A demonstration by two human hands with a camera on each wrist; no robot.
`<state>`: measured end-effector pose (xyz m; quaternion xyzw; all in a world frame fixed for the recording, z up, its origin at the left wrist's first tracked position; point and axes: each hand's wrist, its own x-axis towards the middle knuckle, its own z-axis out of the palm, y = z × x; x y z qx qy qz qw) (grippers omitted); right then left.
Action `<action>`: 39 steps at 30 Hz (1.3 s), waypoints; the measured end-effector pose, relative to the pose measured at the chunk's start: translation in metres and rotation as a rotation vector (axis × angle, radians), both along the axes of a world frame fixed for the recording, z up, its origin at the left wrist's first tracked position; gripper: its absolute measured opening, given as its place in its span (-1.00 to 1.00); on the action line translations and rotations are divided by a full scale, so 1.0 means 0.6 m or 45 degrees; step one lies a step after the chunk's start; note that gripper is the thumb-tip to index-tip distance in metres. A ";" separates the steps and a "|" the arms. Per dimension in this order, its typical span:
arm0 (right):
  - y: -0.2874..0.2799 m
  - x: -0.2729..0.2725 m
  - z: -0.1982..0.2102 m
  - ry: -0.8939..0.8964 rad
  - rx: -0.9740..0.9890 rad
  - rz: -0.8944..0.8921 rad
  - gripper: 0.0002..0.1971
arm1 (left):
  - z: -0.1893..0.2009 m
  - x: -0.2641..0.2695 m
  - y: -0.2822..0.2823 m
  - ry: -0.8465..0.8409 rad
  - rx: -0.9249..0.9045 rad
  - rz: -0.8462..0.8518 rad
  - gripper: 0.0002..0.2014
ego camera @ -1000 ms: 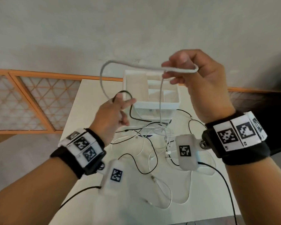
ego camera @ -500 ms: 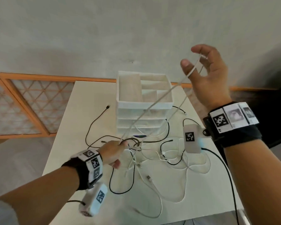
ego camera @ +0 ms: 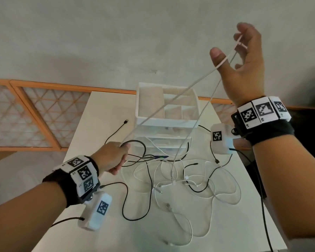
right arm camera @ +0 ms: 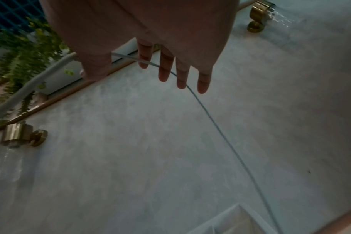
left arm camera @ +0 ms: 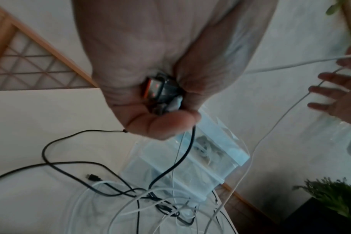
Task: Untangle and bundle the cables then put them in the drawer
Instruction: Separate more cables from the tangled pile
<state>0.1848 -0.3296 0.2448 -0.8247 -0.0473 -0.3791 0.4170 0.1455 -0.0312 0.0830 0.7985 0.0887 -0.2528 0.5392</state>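
Note:
A white cable (ego camera: 189,88) runs taut from my left hand (ego camera: 121,155), low over the table, up to my raised right hand (ego camera: 231,50). It lies looped over the right thumb and straight fingers (right arm camera: 166,68), then hangs down (right arm camera: 216,125) to the tangle of white and black cables (ego camera: 171,179). My left hand (left arm camera: 166,110) is a fist gripping the white cable's end together with a black cable (left arm camera: 182,156). The white drawer unit (ego camera: 167,122) stands behind the tangle, its top tray open.
The pale table (ego camera: 102,113) ends near its right edge by a dark drop. One black cable end (ego camera: 125,121) lies left of the drawer unit. A wooden lattice railing (ego camera: 35,113) and a grey wall stand behind.
My left hand dropped to table level, still holding the cable. My right hand opened from a fist and rose up and right, pulling the white cable straight.

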 end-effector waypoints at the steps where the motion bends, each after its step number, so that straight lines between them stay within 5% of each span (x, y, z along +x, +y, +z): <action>1: -0.001 0.005 -0.004 0.038 0.007 -0.031 -0.27 | 0.002 0.004 -0.001 -0.026 -0.033 0.054 -0.66; 6: -0.022 0.018 -0.034 0.253 -0.039 -0.128 -0.27 | 0.022 0.016 -0.024 -0.078 -0.243 0.202 -0.69; 18: -0.032 0.063 0.062 -0.236 -0.119 -0.038 -0.26 | -0.005 0.025 -0.159 -0.179 -0.244 -0.177 -0.63; 26: -0.109 0.082 0.013 0.373 -0.159 -0.424 -0.22 | -0.018 0.043 -0.125 -0.257 0.070 -0.206 -0.67; 34: -0.081 0.087 0.024 0.021 -0.107 0.035 -0.32 | -0.026 0.037 -0.103 -0.107 -0.030 -0.270 -0.68; 39: -0.100 0.088 -0.039 0.366 -0.229 -0.057 -0.49 | 0.003 0.026 -0.075 -0.129 -0.179 -0.134 -0.72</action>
